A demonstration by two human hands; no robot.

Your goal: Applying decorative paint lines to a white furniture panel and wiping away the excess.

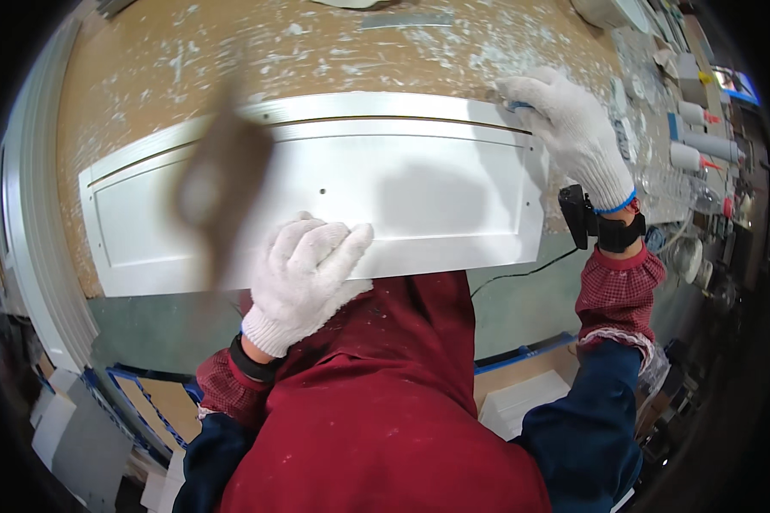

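Note:
A long white panel with a raised frame and a few small dark holes lies across the bench in front of me. My left hand, in a white knit glove, holds its near edge, fingers bent over the face and thumb low at the edge. At the far right corner of the panel is my right hand, also gloved, its fingers bent together. A small blue bit shows by those fingertips; the rest of what they hold is hidden. A blurred brown object hangs close to the camera, covering part of the panel.
The brown bench top is spotted with white residue, and a flat grey strip lies at its far side. White tubes and a clear bottle crowd the right. Long white mouldings stand at left.

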